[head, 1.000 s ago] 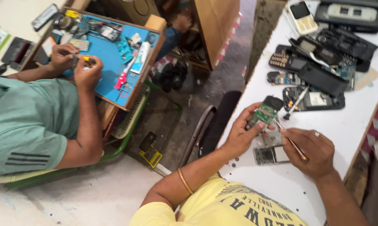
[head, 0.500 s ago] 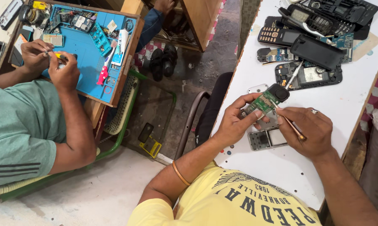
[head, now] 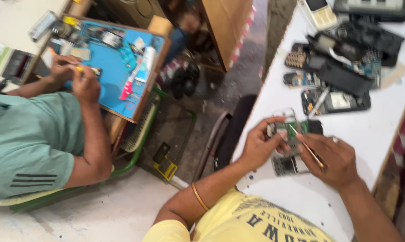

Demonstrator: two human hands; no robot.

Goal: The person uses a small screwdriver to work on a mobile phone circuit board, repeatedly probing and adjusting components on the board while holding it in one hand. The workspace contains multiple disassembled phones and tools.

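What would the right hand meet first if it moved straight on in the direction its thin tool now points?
Most likely the green circuit board held by the left hand. The thin tool in the right hand points up-left, its tip at the board; blur hides whether it touches.

Co-worker [head: 27,143] at blue mat [head: 115,85]; phone parts [head: 341,76].

Yellow printed T-shirt [head: 256,224], orange bangle [head: 199,196] on left wrist, ring [head: 334,140] on right.

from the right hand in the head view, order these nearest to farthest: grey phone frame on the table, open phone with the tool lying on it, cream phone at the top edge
1. grey phone frame, just left of the right hand, under the circuit board.
2. open phone, further up the white table.
3. cream phone, far top edge.
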